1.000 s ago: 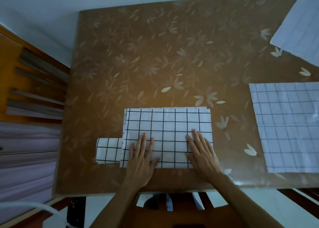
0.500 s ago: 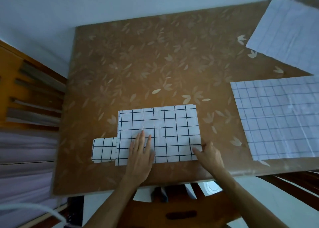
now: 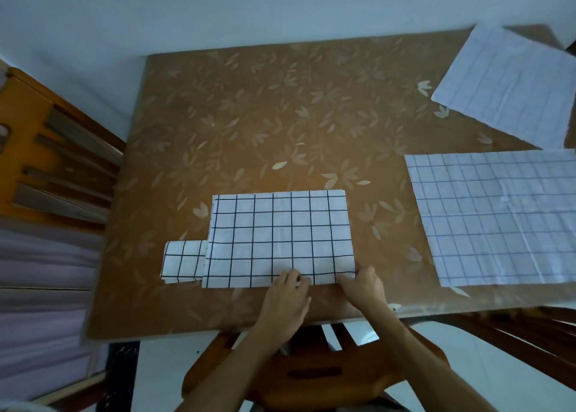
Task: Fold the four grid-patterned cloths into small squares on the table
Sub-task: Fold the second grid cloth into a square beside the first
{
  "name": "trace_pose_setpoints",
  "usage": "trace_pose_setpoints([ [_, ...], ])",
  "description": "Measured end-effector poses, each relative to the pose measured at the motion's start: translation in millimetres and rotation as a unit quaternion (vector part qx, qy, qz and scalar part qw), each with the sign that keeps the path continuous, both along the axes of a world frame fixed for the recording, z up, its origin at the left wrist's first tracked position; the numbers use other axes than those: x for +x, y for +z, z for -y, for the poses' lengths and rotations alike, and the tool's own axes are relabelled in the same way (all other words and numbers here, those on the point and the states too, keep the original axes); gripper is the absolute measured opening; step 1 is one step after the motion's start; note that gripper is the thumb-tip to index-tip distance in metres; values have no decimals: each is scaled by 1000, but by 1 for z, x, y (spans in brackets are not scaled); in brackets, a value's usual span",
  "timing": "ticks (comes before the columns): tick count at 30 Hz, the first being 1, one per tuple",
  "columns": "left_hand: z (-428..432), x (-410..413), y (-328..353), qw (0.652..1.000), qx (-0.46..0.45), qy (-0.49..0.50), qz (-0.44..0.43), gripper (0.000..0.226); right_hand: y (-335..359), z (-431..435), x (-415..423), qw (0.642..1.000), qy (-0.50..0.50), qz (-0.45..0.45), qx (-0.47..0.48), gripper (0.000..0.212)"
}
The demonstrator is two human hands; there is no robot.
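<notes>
Lower centre of frame, nearest: left hand (image 3: pixel 288 290) & right hand (image 3: pixel 363 287) both sit w/ fingers curled on the near hem of the white black-grid cloth folded to a rectangle (image 3: pixel 280 237), mid-frame on the brown leaf-print bench (image 3: pixel 249 115). The right hand pinches the near right corner. The left hand looks to pinch the hem just beside it, fingertips partly hidden.

Just left of the rectangle lies a small folded black-grid square (image 3: pixel 182 260): cloth no. 1, looks done. Its right edge meets the rectangle, maybe tucked under, can't tell.

Right of frame: a pale thin-grid cloth lying flat (image 3: pixel 498 221), not yet folded. Upper right, farthest: another pale grid cloth (image 3: pixel 511 87), also flat.

So approx. 1 of 4 done, 1 mid-fold, 2 left.

Vs earlier: 1 s back both hands lie spread flat on the rectangle. At 0.5 s back the right is at the corner, the left flat. Now both are curled at the hem, prob. set for the next fold.
</notes>
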State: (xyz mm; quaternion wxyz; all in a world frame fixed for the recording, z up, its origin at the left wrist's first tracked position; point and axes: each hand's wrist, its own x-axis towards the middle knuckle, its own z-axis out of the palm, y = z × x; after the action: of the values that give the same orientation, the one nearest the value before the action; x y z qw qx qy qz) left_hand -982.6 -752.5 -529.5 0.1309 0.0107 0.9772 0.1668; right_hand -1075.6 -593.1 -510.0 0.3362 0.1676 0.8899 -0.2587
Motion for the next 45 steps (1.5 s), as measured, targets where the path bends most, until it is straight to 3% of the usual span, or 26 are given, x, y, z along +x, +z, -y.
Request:
trace_pose_setpoints([
  [7, -4, 3, 12, 997, 42, 55, 23, 53, 19, 9, 7, 982, -87, 23, -168, 30],
  [10, -6, 3, 20, 991, 92, 100, 8, 56, 41, 14, 16, 965, -30, 12, -260, 32],
  [14, -6, -2, 28, 971, 153, 181, -17, 39, 73, 16, 21, 935, 119, 9, -333, 26],
  [17, 1, -1, 36, 937, 235, 257, 23, 31, 72, 6, 16, 930, 189, -4, -314, 4],
  [22, 25, 23, 49, 897, 336, 271, 91, 24, 41, -20, -5, 978, 65, -37, -192, 55],
  [23, 30, 29, 50, 892, 345, 272, 107, 23, 39, -23, -9, 981, 76, -53, -172, 57],
  [26, 46, 45, 54, 887, 355, 271, 122, 12, 27, -24, -18, 962, 197, -139, -128, 32],
  [31, 69, 61, 57, 884, 345, 292, 122, 21, 27, -10, -13, 942, 278, -143, -118, 23],
  [33, 74, 61, 58, 879, 336, 320, 114, 27, 31, -9, -8, 947, 267, -135, -116, 21],
  [35, 74, 57, 61, 871, 353, 335, 65, 16, 32, -13, -3, 954, 238, -134, -123, 16],
  [37, 70, 50, 67, 873, 360, 329, 21, 28, 31, -20, 1, 960, 202, -145, -129, 18],
  [43, 71, 42, 50, 865, 360, 343, 66, 10, 30, -40, 10, 960, 156, -89, -214, 23],
  [45, 72, 39, 49, 867, 345, 353, 69, 16, 30, -41, 8, 958, 138, -86, -238, 31],
])
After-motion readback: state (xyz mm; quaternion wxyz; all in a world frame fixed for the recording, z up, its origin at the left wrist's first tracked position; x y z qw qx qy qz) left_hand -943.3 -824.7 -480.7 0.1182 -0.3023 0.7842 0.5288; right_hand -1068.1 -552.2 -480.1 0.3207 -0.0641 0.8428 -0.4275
